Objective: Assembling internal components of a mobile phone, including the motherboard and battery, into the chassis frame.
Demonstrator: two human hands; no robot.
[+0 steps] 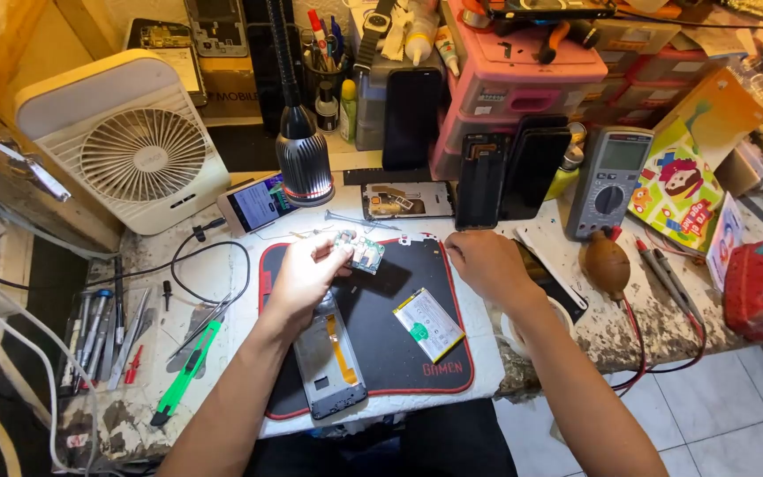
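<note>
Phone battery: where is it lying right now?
In the head view the phone battery lies flat on the black work mat, right of the opened phone frame and below the right hand, untouched by either hand.

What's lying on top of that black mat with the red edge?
On the black mat lie a phone battery and an opened phone frame. The left hand holds a small circuit board above it. Whatever sits under the hands is covered.
</note>
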